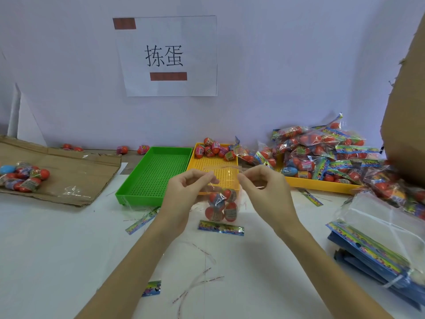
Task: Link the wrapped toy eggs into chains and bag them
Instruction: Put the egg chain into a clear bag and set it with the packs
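Both grips pinched the clear plastic bag of red wrapped toy eggs [221,207]: my left hand [186,189] and right hand [262,187] at its mouth. It hung just above the white bench [69,249].

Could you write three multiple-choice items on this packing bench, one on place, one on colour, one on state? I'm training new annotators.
1. Where do the loose unbagged eggs lie?
A. far corner of the yellow tray
B. in the green tray
C. on the paper sign

2. What colour is the tray left of the yellow tray?
A. blue
B. green
C. red

3. What holds the clear bag of eggs?
A. nothing
B. one hand
C. both hands

Answers: 1 A, piled at its far edge; 2 B, bright green; 3 C, left hand and right hand pinch its top.
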Demonstrator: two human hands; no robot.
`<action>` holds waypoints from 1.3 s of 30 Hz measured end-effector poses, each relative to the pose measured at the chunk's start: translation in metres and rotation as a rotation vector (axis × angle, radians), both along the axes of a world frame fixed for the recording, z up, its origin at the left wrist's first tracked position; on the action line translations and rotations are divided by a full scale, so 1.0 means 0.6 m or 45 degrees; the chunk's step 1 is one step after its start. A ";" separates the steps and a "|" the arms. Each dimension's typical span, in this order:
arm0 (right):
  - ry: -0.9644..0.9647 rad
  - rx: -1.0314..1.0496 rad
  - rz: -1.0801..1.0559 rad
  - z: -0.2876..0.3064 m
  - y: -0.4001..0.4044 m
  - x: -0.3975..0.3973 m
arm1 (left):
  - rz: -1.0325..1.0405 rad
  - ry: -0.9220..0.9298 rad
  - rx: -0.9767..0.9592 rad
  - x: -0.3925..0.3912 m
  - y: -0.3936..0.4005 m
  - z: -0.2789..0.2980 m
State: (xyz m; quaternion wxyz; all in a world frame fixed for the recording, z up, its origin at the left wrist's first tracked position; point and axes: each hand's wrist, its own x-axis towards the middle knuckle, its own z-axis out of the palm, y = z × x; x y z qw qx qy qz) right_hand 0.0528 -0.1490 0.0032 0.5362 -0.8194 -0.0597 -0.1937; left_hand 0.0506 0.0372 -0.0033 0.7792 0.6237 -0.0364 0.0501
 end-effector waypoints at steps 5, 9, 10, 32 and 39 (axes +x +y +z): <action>0.338 0.337 0.062 0.009 -0.012 0.006 | -0.013 0.052 -0.063 0.002 0.004 0.000; 0.022 0.112 -0.082 0.005 0.000 -0.005 | 0.009 -0.007 0.041 -0.002 0.000 -0.002; -0.178 -0.030 -0.138 0.006 0.002 -0.009 | 0.008 -0.023 0.054 -0.002 -0.001 -0.002; -0.690 -0.659 0.211 0.020 -0.012 -0.013 | 0.096 -0.758 0.901 -0.017 -0.012 -0.001; -0.635 -0.650 0.291 0.019 -0.018 -0.008 | 0.125 -0.858 0.975 -0.018 -0.010 0.003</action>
